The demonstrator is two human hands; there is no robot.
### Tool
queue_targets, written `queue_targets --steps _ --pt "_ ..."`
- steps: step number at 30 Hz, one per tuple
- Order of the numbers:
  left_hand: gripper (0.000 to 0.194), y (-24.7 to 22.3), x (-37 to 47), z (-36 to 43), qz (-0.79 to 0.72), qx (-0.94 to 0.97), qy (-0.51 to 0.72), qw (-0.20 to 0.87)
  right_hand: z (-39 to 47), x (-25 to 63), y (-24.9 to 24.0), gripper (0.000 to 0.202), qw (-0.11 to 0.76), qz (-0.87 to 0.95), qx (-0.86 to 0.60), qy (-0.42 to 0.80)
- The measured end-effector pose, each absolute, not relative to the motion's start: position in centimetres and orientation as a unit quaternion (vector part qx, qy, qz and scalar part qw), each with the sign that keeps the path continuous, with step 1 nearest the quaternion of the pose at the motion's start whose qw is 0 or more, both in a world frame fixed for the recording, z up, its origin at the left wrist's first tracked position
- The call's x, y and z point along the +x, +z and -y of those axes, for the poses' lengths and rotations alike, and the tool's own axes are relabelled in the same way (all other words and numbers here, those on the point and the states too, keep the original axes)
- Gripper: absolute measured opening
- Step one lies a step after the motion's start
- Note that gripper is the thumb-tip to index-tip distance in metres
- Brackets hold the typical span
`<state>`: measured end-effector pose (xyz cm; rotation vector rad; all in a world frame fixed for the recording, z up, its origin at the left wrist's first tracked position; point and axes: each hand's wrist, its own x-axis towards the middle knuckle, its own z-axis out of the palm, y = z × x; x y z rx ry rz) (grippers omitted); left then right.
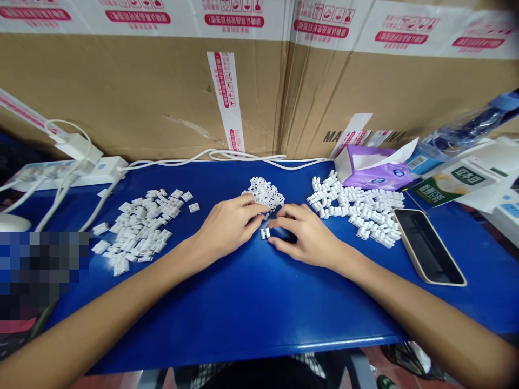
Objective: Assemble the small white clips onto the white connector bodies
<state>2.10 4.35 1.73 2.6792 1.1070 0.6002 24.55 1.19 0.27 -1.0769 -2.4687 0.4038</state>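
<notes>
My left hand (230,224) is beside a small heap of tiny white plastic pieces (265,190). Its thumb and index finger are pinched together; what lies between them is too small to make out. Just below, my right hand (307,235) has its thumb and index finger curled at the right side of a small white plastic connector (265,233), gripping its edge close to the table. A pile of flat white connector parts (141,227) lies to the left. On the right, many white connectors with raised tabs (360,208) are heaped together.
The blue table (259,308) meets large cardboard boxes (162,97) at the back. A power strip (89,173) with white cables stands at the left. A purple tissue pack (373,168), a phone (430,246) and a green-and-white package (458,178) are at the right.
</notes>
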Motion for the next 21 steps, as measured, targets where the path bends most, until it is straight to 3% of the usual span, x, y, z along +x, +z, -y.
queue_targets --steps 5,15,18,21 --pt "0.019 1.9 2.9 -5.1 -0.365 0.92 0.132 0.053 -1.1 24.6 0.3 0.022 0.203 0.888 -0.386 0.15" --pt "0.022 1.4 0.6 -3.8 -0.297 0.94 0.168 0.007 -1.2 24.7 0.2 0.022 0.207 0.887 -0.384 0.148" --pt "0.022 1.1 0.0 -3.5 -0.28 0.934 0.218 0.042 -1.2 24.7 0.3 0.022 0.208 0.887 -0.385 0.149" --pt "0.016 1.2 0.0 -3.1 -0.306 0.898 0.28 0.145 -1.2 24.7 0.3 0.022 0.208 0.887 -0.384 0.151"
